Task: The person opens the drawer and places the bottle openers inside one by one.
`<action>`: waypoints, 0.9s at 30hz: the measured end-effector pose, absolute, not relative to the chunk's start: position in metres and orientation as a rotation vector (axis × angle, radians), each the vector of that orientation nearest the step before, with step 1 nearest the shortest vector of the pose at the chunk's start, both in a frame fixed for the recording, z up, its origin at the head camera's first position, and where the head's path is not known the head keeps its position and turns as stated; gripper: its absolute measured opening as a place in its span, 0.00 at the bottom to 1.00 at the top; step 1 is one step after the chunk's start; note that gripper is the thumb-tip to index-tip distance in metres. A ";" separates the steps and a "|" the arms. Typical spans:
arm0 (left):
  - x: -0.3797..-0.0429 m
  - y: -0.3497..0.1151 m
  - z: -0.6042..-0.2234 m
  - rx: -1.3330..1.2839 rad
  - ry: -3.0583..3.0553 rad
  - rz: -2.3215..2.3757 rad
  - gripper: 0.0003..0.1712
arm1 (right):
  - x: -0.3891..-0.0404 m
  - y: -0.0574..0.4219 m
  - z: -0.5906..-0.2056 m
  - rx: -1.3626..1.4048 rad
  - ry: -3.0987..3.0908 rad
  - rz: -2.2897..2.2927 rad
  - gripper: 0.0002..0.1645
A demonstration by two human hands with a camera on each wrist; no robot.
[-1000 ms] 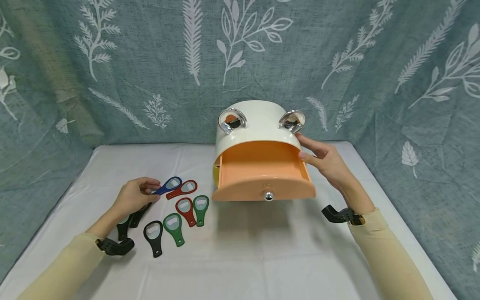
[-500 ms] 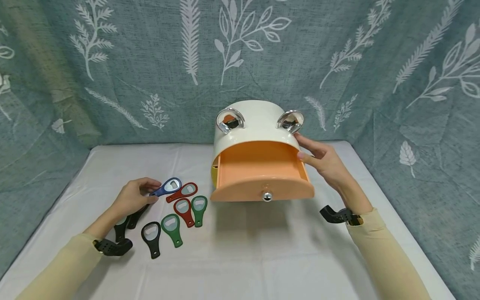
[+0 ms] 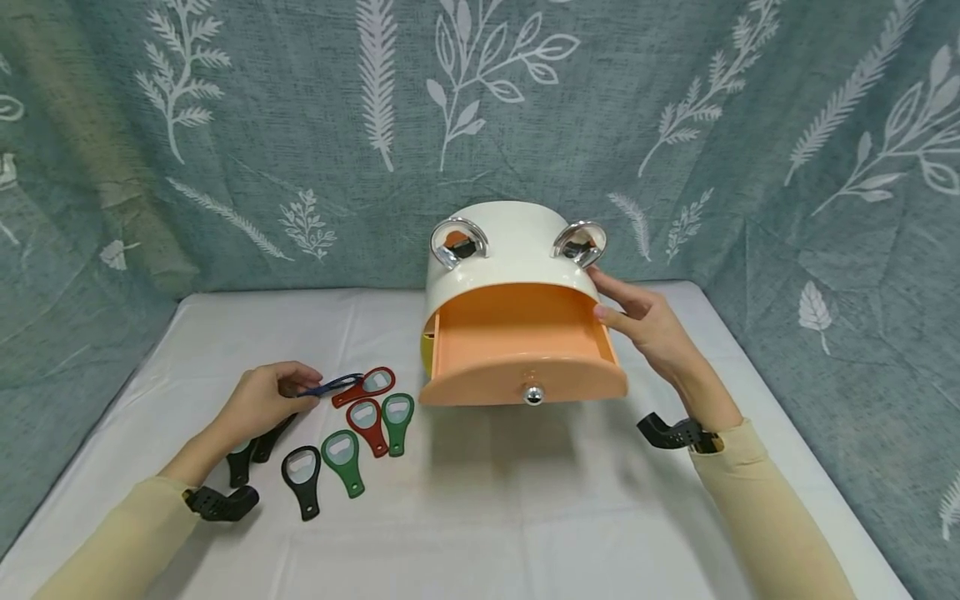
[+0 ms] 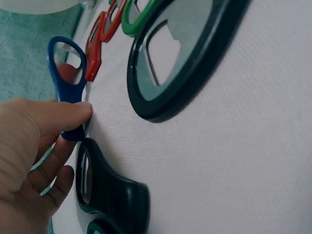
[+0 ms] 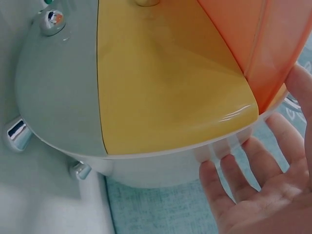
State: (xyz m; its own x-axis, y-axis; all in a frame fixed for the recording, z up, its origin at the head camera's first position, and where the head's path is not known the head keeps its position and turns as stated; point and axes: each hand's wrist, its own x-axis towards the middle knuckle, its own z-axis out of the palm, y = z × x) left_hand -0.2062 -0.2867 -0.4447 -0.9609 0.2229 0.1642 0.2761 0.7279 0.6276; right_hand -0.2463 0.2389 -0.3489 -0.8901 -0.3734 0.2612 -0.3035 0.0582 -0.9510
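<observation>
My left hand (image 3: 258, 402) pinches the handle of a blue bottle opener (image 4: 73, 90) between thumb and fingers. In the head view that opener appears nearly edge-on, its ring over the edge of a red bottle opener (image 3: 375, 382). Dark bottle openers (image 4: 114, 192) lie below this hand, partly covered by it in the head view. At the right, my right hand (image 3: 651, 327) rests against the side of a white rounded drawer cabinet (image 3: 513, 242), fingers extended and thumb near the orange drawer (image 3: 517, 382). This top drawer is pulled out; its visible inside holds nothing.
Another red opener (image 3: 366, 417), two green openers (image 3: 341, 450) and a black opener (image 3: 302, 471) lie on the white-covered table (image 3: 480, 533). Below the orange drawer are a shut yellow drawer (image 5: 170, 87) and a pale green one (image 5: 61, 92). A patterned curtain (image 3: 337, 125) stands behind.
In my left hand, the blue opener has turned from showing its flat face to nearly edge-on. The right hand and the pulled-out drawer keep their places.
</observation>
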 end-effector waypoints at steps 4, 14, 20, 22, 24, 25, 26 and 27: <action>-0.206 -0.286 -0.447 -0.386 -2.834 -0.987 0.12 | -0.246 0.240 -0.349 -0.725 2.247 -1.988 0.34; -0.201 -0.288 -0.446 -0.292 -2.739 -1.087 0.11 | -0.246 0.240 -0.350 -0.736 2.215 -2.019 0.34; -0.195 -0.282 -0.438 -0.036 -2.642 -1.256 0.18 | -0.245 0.239 -0.350 -0.717 2.219 -2.036 0.34; -0.189 -0.276 -0.431 0.079 -2.592 -1.357 0.22 | -0.245 0.239 -0.350 -0.716 2.211 -2.047 0.33; -0.183 -0.267 -0.422 0.190 -2.517 -1.484 0.24 | -0.245 0.238 -0.351 -0.718 2.201 -2.056 0.33; -0.180 -0.263 -0.418 0.230 -2.445 -1.593 0.23 | -0.244 0.238 -0.351 -0.719 2.198 -2.059 0.33; -0.177 -0.259 -0.413 0.256 -2.352 -1.716 0.22 | -0.244 0.238 -0.351 -0.721 2.199 -2.060 0.33; -0.174 -0.255 -0.408 0.269 -2.243 -1.851 0.20 | -0.244 0.238 -0.352 -0.724 2.199 -2.061 0.33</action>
